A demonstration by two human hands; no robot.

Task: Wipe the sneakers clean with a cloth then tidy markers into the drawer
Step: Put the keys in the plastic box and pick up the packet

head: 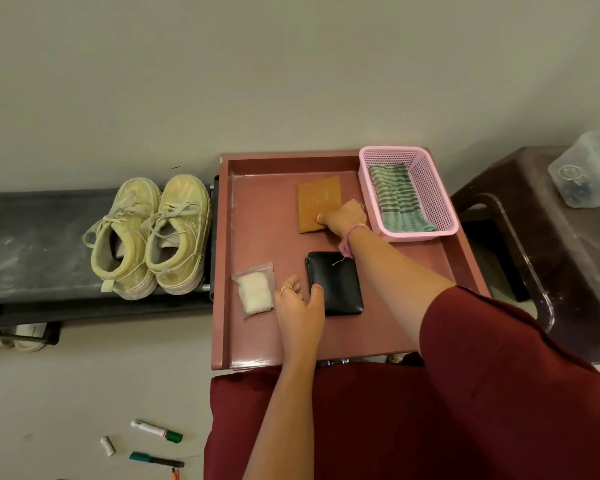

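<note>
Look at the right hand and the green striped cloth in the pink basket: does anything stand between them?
Only the pink basket's near wall. The right hand presses on the orange sheet just beside it, and the green striped cloth lies uncovered in the open-topped basket.

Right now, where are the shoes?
In the head view, the sneakers sit side by side on the dark bench at the left, right beside the red drawer.
</note>
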